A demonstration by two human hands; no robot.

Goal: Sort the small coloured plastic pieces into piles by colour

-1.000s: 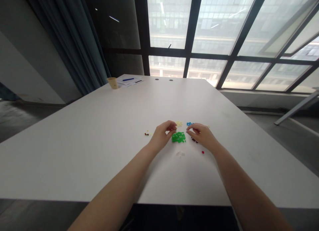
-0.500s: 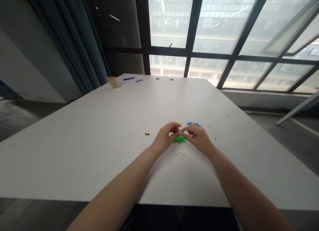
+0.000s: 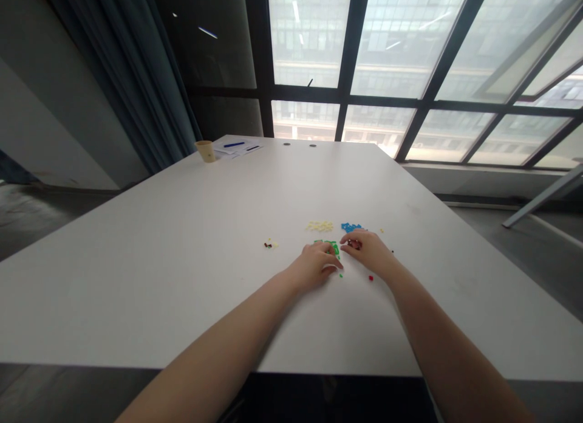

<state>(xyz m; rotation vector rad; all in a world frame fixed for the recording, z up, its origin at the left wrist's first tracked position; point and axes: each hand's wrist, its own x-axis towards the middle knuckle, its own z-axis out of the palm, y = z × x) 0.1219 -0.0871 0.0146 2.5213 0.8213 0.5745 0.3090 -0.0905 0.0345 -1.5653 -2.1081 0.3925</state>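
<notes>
My left hand lies low over the table beside a pile of small green pieces, partly covering it. Its fingers and thumb are apart, and I can make out nothing held between them. One loose green piece sits just off its fingertips. To the right of the pile, my right hand is curved with thumb and index finger apart. Small dark pieces show beneath its palm. Blue pieces lie just beyond its fingers, and a red piece rests near its wrist.
Pale yellow pieces are spread beyond the green pile. A little cluster of dark and yellow bits lies to the left. At the far left of the white table stand a paper cup and papers with a blue pen.
My hands have drawn apart. The left has come down and nearer to me, hiding where white pieces lay; the right has shifted slightly. The yellow pieces and a red piece now show.
</notes>
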